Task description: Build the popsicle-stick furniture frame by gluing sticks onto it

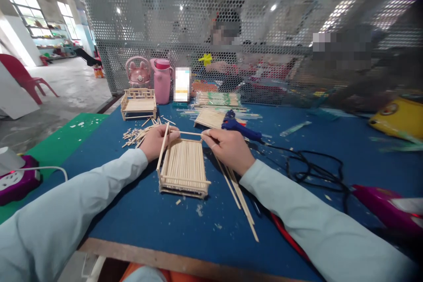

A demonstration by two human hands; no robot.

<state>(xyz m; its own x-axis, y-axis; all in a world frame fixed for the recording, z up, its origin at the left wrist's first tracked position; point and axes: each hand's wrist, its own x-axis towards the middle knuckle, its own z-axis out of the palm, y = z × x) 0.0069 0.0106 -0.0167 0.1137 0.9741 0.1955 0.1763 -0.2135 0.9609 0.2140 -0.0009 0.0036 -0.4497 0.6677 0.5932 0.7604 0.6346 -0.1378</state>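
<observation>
In front of me on the blue table stands a small bed-like model built of thin wooden sticks, with a slatted top and low rails. A thin wooden stick lies across its far edge. My left hand is closed on the stick's left end, by the far left corner and an upright slanting stick. My right hand pinches the right end at the far right corner. Several long loose sticks lie under and beside my right hand. Its fingertips are partly hidden.
Behind are a pile of short stick pieces, a finished-looking stick bench, a pink bottle and a phone. A blue glue gun with black cable lies right. A person sits beyond the perforated metal screen.
</observation>
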